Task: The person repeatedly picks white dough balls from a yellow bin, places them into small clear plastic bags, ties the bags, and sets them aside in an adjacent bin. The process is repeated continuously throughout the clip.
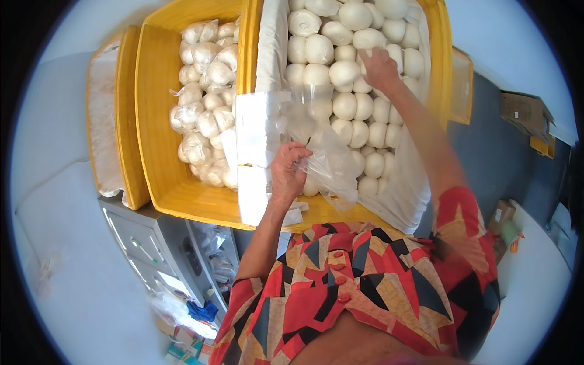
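Observation:
A clear plastic bag (331,167) hangs from my left hand (289,170), whose fingers pinch its edge over the near left part of a cloth-lined yellow box (443,36). Whether anything is inside the bag I cannot tell, since white shapes show through it. Rows of round white steamed buns (344,106) fill that box. Stretched out over its far right part, my right hand (380,68) has its fingers curled onto a bun among the others; the hand partly covers that bun.
A second yellow box (164,146) on the left holds several bagged buns (193,148). Beyond it a yellow lid (135,115) stands on edge. A grey metal cabinet (137,237) is at the lower left. Cardboard boxes (524,114) lie off to the right.

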Tool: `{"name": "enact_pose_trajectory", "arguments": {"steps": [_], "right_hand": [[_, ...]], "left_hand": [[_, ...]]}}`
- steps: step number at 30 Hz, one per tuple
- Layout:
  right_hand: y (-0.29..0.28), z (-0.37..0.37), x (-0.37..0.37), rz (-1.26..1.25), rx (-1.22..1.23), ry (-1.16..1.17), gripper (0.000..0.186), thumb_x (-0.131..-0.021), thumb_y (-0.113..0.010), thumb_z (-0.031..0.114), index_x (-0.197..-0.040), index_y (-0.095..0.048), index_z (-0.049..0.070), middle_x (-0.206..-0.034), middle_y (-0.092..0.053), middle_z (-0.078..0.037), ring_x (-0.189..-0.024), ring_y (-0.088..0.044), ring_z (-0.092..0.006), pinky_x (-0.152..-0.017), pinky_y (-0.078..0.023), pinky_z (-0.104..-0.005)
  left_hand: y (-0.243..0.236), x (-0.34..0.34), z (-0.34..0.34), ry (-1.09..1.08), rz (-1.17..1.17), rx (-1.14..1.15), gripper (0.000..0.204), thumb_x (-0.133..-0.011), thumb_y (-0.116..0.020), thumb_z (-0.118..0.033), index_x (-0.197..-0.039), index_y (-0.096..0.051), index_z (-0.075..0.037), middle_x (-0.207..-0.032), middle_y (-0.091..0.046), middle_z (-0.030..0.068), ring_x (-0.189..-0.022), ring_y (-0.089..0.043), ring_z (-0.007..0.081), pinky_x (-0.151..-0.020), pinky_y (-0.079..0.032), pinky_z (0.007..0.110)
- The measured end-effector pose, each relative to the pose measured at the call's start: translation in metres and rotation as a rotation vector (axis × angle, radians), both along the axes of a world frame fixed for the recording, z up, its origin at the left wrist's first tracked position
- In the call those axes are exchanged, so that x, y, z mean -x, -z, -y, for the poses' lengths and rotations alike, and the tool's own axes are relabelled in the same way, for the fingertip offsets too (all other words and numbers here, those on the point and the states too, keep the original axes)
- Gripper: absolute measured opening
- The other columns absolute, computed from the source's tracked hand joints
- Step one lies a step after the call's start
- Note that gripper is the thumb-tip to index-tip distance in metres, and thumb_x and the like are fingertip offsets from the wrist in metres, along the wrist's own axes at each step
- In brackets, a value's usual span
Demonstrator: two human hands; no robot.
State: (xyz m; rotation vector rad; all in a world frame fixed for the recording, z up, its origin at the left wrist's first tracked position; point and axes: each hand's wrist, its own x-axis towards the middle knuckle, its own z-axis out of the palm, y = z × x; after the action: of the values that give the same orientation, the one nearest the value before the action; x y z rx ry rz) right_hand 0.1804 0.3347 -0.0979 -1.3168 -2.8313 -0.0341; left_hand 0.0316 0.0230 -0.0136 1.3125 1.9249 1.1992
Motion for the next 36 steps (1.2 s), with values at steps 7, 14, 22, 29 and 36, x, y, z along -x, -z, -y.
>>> {"name": "enact_pose_trajectory", "arguments": {"steps": [7,14,22,29,36], "right_hand": [[-0.031,-0.024,-0.011,0.12,0.644,0.054,0.071,-0.061,-0.067,0.05,-0.11,-0.063,-0.002,-0.103,-0.066,-0.023,-0.096,-0.065,-0.032,-0.082,-0.052,-0.0407],[0.028,0.025,0.032,-0.263,0.521,0.289,0.101,-0.06,-0.077,0.055,-0.129,-0.041,-0.009,-0.119,-0.054,-0.028,-0.108,-0.057,-0.0387,-0.089,-0.049,-0.0415],[0.035,0.043,0.0,-0.288,0.495,-0.027,0.106,-0.063,-0.081,0.015,-0.147,-0.017,0.015,-0.139,-0.026,-0.035,-0.113,-0.052,-0.0453,-0.091,-0.05,-0.043],[0.013,0.0,0.036,-0.175,0.07,-0.462,0.106,-0.058,-0.082,0.031,-0.146,-0.023,0.019,-0.142,-0.032,-0.02,-0.119,-0.047,-0.035,-0.09,-0.049,-0.0449],[0.032,0.028,0.057,0.016,0.32,-0.392,0.111,-0.055,-0.084,0.03,-0.147,-0.022,0.022,-0.146,-0.023,-0.017,-0.131,-0.03,-0.035,-0.091,-0.047,-0.0525]], "left_hand": [[0.012,-0.003,-0.018,0.074,0.085,0.006,0.027,-0.071,-0.06,0.014,-0.09,-0.066,-0.006,-0.097,-0.062,0.0084,-0.084,-0.06,0.021,-0.072,-0.048,0.029],[0.012,-0.003,-0.02,0.046,0.109,0.079,0.027,-0.074,-0.063,0.011,-0.097,-0.061,-0.003,-0.098,-0.062,0.0074,-0.084,-0.059,0.0154,-0.072,-0.048,0.027],[0.024,0.028,-0.017,-0.067,0.085,0.113,0.03,-0.071,-0.063,0.013,-0.097,-0.058,-0.001,-0.115,-0.057,0.0108,-0.087,-0.058,0.0128,-0.073,-0.048,0.023],[-0.001,0.051,-0.043,-0.088,-0.199,0.007,0.023,-0.074,-0.063,0.003,-0.095,-0.063,-0.005,-0.091,-0.062,0.0097,-0.08,-0.06,0.0272,-0.07,-0.048,0.034],[-0.015,0.078,-0.065,-0.157,-0.359,0.147,0.022,-0.075,-0.067,-0.004,-0.097,-0.064,-0.005,-0.08,-0.062,0.0116,-0.066,-0.06,0.0271,-0.062,-0.048,0.036]]}}
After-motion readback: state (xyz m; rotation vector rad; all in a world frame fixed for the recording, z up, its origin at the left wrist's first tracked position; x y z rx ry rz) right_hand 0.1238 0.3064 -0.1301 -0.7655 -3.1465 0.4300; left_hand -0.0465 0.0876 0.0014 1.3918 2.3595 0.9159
